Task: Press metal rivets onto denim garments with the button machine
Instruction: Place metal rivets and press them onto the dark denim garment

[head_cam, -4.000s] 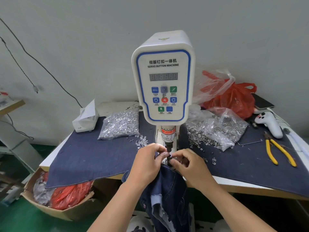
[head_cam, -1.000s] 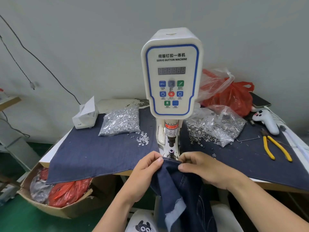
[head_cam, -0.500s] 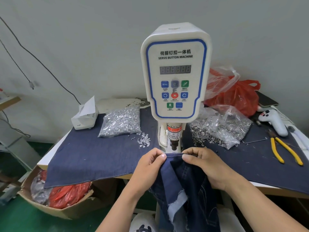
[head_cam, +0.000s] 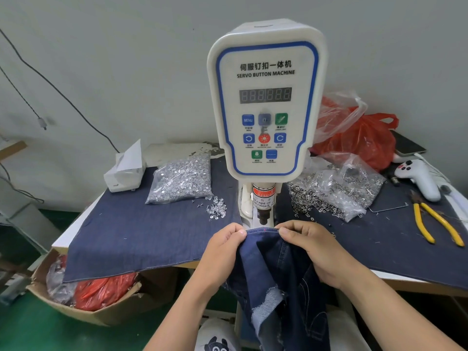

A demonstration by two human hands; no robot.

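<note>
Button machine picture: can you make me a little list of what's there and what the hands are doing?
machine: white button machine, upright at the middle of the table
jeans: dark denim, top edge stretched under the machine's punch
left hand: left hand pinches the jeans edge
right hand: right hand pinches the jeans edge
left of machine: bag of silver tacks
right of machine: bag of metal rings, yellow pliers
table cover: blue cloth
</note>
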